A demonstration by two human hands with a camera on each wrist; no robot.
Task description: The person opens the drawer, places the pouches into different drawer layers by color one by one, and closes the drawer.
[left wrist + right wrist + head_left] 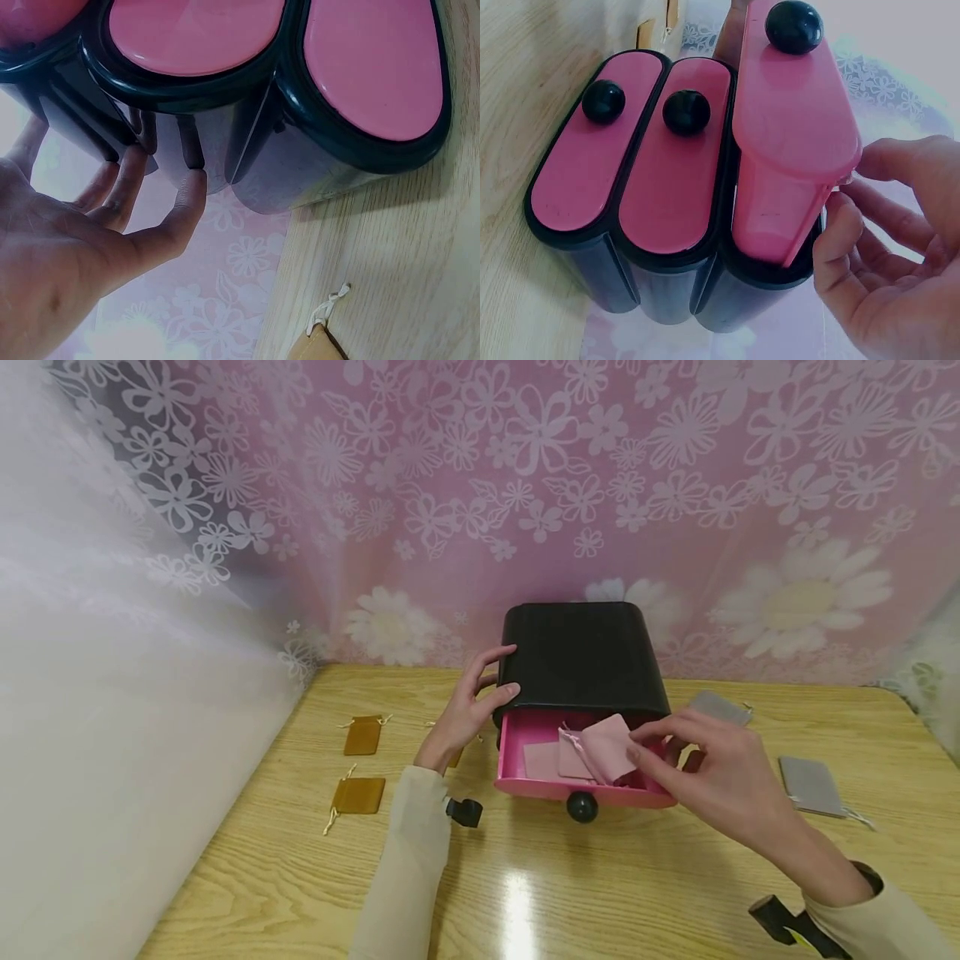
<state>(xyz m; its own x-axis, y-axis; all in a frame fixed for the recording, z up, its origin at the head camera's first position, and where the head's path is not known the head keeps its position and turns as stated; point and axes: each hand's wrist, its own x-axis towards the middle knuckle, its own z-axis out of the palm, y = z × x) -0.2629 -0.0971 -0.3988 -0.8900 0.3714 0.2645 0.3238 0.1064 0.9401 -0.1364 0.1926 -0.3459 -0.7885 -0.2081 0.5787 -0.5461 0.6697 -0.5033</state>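
A black cabinet (581,652) with three pink-fronted drawers stands on the table. Its top drawer (532,790) is pulled out and holds several pink drawstring pouches (542,760). My right hand (720,768) reaches over the drawer's right side and pinches the edge of one pink pouch (609,748), which is tilted up above the others. In the right wrist view the drawer front hides that pouch, and the right fingers (836,232) are beside the drawer's edge. My left hand (465,718) rests its fingertips against the cabinet's left side and top edge.
Two brown drawstring pouches (363,735) (358,795) lie on the table at the left, and another is partly hidden by the left wrist. Grey pouches (812,786) (720,707) lie at the right. Behind the table hangs a flowered pink curtain (480,510).
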